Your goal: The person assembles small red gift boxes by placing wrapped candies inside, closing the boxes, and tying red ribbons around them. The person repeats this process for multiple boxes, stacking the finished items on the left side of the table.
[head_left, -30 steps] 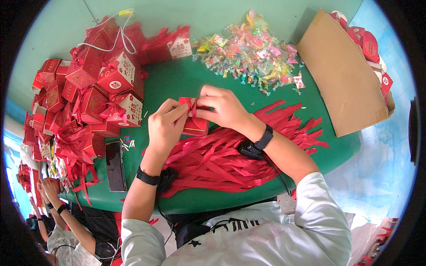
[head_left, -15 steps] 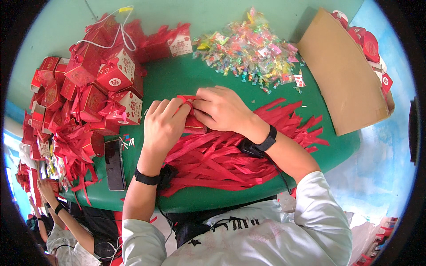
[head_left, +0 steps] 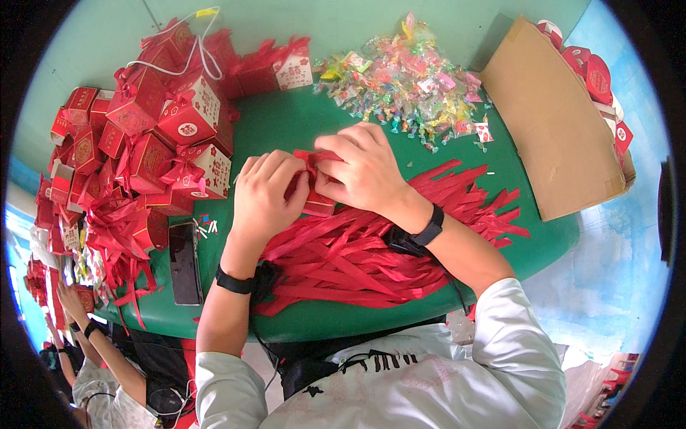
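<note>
Between my hands stands a small red box (head_left: 319, 206), partly hidden by them, with a red ribbon (head_left: 308, 158) at its top. My left hand (head_left: 270, 189) is closed at the box's left side, its fingers curled on the ribbon. From the right, my right hand (head_left: 361, 166) pinches the ribbon; its fingertips are partly hidden. Just below my hands, a wide heap of loose red ribbon strips (head_left: 343, 261) covers the near part of the green table (head_left: 271, 121), reaching under my right wrist.
Red boxes with ribbons (head_left: 146, 154) are piled at the left, a white cord (head_left: 202, 44) over them. A dark phone (head_left: 185, 264) lies nearby. Wrapped candies (head_left: 414, 86) are heaped at the back. A cardboard box (head_left: 554, 121) stands at the right. Another person's hand (head_left: 71, 304) shows lower left.
My hands have drawn slightly apart over the box. My right hand has risen a little, its fingers more arched, and the ribbon at the box's top has shifted.
</note>
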Demonstrator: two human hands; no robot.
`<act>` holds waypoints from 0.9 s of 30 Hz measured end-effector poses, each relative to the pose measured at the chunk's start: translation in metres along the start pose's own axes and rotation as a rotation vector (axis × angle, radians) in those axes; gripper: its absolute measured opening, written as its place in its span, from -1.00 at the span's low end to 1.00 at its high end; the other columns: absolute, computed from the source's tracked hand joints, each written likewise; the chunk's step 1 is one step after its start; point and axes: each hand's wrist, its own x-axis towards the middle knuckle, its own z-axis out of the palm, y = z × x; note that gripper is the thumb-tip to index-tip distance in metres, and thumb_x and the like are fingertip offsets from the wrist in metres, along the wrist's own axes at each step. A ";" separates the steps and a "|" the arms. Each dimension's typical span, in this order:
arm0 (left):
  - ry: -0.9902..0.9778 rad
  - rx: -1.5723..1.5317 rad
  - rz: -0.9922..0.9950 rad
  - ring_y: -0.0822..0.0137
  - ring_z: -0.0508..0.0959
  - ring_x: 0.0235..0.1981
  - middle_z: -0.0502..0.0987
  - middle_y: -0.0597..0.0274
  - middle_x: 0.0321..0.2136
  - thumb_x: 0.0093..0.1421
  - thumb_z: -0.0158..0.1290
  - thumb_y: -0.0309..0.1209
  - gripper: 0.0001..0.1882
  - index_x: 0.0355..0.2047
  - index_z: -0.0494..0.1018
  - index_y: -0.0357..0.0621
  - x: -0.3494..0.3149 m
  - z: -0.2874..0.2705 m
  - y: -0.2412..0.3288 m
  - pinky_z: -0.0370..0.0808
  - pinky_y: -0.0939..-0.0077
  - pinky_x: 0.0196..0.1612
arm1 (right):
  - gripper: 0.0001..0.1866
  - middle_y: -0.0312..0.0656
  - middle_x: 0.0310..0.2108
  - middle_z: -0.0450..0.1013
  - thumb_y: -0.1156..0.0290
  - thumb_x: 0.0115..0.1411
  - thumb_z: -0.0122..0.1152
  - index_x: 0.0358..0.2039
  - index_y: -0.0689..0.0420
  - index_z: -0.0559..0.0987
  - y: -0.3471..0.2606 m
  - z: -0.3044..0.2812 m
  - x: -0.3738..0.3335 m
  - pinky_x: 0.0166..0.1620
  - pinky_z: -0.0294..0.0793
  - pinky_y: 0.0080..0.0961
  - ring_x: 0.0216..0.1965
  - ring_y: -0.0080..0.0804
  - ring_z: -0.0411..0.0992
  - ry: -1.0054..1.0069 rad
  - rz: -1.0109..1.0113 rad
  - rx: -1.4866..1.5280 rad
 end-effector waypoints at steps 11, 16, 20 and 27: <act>-0.141 -0.056 -0.126 -0.08 0.55 -0.33 0.52 0.06 -0.43 0.00 0.18 -0.54 -0.87 -0.41 0.48 -0.22 -0.006 -0.007 -0.018 0.47 0.09 -0.20 | -0.81 -0.41 0.03 0.60 0.17 -0.03 0.50 -0.47 -0.02 0.72 0.024 -0.003 -0.005 0.36 0.39 0.00 0.07 -0.33 0.49 0.033 -0.047 -0.141; -0.165 -0.059 -0.169 -0.09 0.56 -0.31 0.53 0.06 -0.42 0.03 0.19 -0.52 -0.88 -0.41 0.49 -0.21 -0.006 -0.007 -0.017 0.48 0.08 -0.16 | -0.80 -0.35 -0.03 0.58 0.21 -0.04 0.50 -0.48 0.00 0.68 0.030 -0.001 -0.006 0.32 0.40 -0.03 0.04 -0.28 0.49 -0.024 -0.005 -0.084; -0.123 -0.097 -0.243 -0.09 0.60 -0.24 0.56 0.04 -0.37 0.11 0.24 -0.47 -0.87 -0.36 0.53 -0.20 -0.001 -0.009 -0.009 0.50 0.10 -0.09 | -0.78 -0.26 -0.05 0.55 0.24 -0.05 0.48 -0.45 0.03 0.63 0.036 0.000 -0.007 0.20 0.43 -0.07 0.01 -0.18 0.49 -0.045 0.102 0.063; -0.164 -0.162 -0.123 -0.09 0.62 -0.19 0.60 0.02 -0.27 0.18 0.23 -0.53 -0.89 -0.27 0.58 -0.24 -0.003 -0.015 -0.022 0.55 0.12 -0.05 | -0.77 -0.20 0.02 0.54 0.23 0.05 0.54 -0.34 0.02 0.71 0.037 -0.001 -0.003 0.07 0.43 -0.10 -0.04 -0.08 0.49 0.021 0.094 0.236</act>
